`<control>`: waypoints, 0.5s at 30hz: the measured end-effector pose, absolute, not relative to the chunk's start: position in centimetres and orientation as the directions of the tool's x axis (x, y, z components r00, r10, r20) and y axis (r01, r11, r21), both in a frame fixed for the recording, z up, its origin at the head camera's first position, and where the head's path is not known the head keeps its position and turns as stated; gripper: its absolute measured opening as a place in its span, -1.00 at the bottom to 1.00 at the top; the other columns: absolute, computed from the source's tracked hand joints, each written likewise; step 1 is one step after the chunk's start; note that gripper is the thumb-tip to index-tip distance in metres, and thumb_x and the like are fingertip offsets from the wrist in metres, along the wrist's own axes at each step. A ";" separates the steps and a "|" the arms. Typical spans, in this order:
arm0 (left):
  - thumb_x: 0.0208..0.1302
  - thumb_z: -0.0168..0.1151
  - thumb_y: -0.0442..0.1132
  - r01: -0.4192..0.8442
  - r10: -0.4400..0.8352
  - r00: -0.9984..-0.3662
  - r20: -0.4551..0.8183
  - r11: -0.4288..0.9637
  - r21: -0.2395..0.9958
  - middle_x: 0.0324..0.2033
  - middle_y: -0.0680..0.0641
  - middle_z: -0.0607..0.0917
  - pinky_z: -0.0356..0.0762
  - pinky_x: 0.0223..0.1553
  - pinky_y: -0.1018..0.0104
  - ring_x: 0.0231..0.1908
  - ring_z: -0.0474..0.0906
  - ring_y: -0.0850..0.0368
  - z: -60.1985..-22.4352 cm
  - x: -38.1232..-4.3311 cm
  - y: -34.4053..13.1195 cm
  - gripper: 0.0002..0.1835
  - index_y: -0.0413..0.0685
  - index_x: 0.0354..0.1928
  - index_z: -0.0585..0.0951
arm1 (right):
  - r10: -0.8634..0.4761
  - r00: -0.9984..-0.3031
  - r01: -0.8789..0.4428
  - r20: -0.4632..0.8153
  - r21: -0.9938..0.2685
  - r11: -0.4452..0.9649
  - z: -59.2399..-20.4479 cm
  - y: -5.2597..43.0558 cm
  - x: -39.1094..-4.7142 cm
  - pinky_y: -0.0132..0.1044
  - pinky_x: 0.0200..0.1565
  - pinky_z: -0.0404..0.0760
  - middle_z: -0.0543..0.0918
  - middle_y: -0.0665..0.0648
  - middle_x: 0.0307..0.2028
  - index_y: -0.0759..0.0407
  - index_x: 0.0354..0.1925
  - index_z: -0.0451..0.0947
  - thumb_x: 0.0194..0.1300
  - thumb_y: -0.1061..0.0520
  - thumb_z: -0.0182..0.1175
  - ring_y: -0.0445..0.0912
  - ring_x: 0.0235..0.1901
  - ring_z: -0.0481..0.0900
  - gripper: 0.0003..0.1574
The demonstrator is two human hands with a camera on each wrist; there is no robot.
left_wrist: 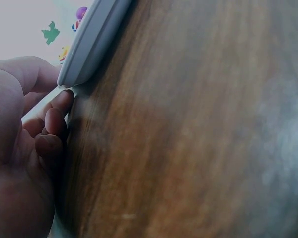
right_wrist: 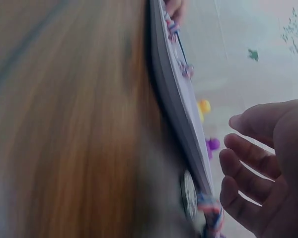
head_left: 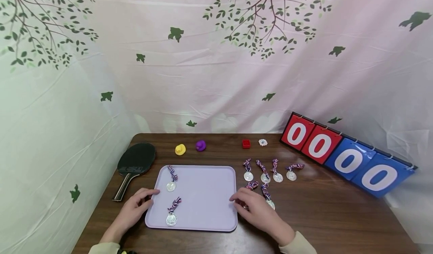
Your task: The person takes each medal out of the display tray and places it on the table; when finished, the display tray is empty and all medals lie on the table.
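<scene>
A lilac tray (head_left: 206, 197) lies on the table with two silver medals on its left part, the upper medal (head_left: 171, 186) and the lower medal (head_left: 171, 219), each with a knotted striped ribbon. My left hand (head_left: 137, 205) touches the tray's left rim, its fingers relaxed. In the left wrist view, a digit of the left hand (left_wrist: 20, 114) meets the rim. My right hand (head_left: 255, 210) is over the right rim with fingers loosely bent and apart, holding nothing. Partly under it are two more medals; one medal (head_left: 270, 204) shows at the hand's far side.
Right of the tray lies a row of several medals (head_left: 277, 177). A black table tennis bat (head_left: 137, 158), yellow duck (head_left: 180, 149), purple duck (head_left: 200, 145), red square piece (head_left: 246, 144) and white piece (head_left: 263, 142) lie farther back. A flip scoreboard (head_left: 348, 156) stands at right.
</scene>
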State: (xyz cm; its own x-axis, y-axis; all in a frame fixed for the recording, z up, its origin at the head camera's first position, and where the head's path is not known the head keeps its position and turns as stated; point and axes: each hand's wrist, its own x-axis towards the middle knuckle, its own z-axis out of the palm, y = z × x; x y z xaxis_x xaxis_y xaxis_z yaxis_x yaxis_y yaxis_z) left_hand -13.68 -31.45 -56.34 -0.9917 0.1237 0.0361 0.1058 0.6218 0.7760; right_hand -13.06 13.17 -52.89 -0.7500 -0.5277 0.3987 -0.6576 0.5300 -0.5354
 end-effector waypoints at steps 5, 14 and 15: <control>0.28 0.23 -0.28 0.109 0.126 -0.991 0.038 0.623 0.775 -0.13 0.13 0.59 0.36 -0.29 0.37 -0.29 0.41 0.20 -55.7 -13.5 -31.2 -0.68 0.25 0.03 0.63 | -0.584 -0.704 -0.701 0.404 -0.525 0.482 -52.7 10.2 -13.1 -0.57 -0.27 0.41 0.53 -0.17 -0.29 -0.01 -0.12 0.60 0.22 0.21 0.23 -0.33 -0.33 0.49 -0.76; 0.29 0.22 -0.26 0.104 0.125 -0.992 0.031 0.631 0.769 -0.13 0.14 0.58 0.36 -0.28 0.36 -0.29 0.40 0.19 -56.2 -13.7 -31.4 -0.68 0.29 0.03 0.63 | -0.685 -0.640 -0.752 0.348 -0.468 0.465 -53.2 4.4 -13.1 -0.53 -0.17 0.43 0.57 -0.09 -0.25 0.02 -0.06 0.58 0.17 0.16 0.26 -0.32 -0.29 0.50 -0.68; 0.29 0.22 -0.26 0.106 0.127 -0.991 0.033 0.630 0.770 -0.13 0.14 0.58 0.36 -0.28 0.37 -0.29 0.41 0.20 -56.2 -13.7 -31.4 -0.68 0.29 0.02 0.63 | -0.696 -0.638 -0.752 0.330 -0.463 0.469 -53.2 4.0 -13.0 -0.52 -0.16 0.43 0.57 -0.09 -0.23 0.01 -0.05 0.58 0.17 0.15 0.25 -0.33 -0.28 0.50 -0.68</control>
State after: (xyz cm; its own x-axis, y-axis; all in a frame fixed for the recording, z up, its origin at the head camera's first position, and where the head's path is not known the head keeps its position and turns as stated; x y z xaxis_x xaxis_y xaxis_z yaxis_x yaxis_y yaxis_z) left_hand -13.72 -31.39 -56.21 -0.9913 0.1274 0.0327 0.1062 0.6296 0.7696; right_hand -12.97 3.95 -53.18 -0.6376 -0.6959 0.3305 -0.7520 0.4692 -0.4629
